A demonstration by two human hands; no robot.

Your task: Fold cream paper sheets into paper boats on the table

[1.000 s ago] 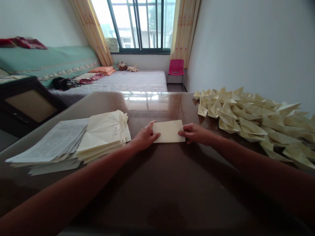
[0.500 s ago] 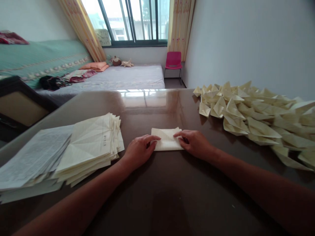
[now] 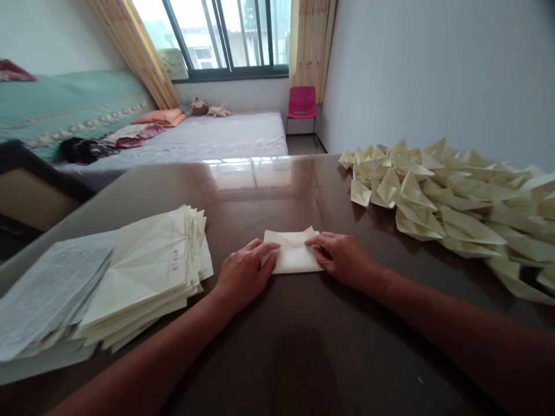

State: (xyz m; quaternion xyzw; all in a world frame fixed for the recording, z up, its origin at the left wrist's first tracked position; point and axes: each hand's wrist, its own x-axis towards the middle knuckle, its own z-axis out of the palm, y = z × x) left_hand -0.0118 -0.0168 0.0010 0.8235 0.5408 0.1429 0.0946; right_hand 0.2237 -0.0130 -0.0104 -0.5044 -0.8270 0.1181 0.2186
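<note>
folded paper (image 3: 293,258) lies flat mid-worktop (image 3: 303,352). left hand (image 3: 243,275) pins its left edge, right hand (image 3: 347,261) presses its right side, each grip narrow, holding the paper down. sheet stack (image 3: 147,271) sits left, paper boats (image 3: 433,196) heaped right.

The head-worn camera is looking forward and down from the person's eye height, facing across the brown table (image 3: 303,358) toward the window (image 3: 225,34) at the top centre of the frame. It is sitting close over the near table edge, so the left hand (image 3: 243,277) and right hand (image 3: 347,263) are showing just below the centre. The wide view is taking in the bed (image 3: 243,136) at upper left.
</note>
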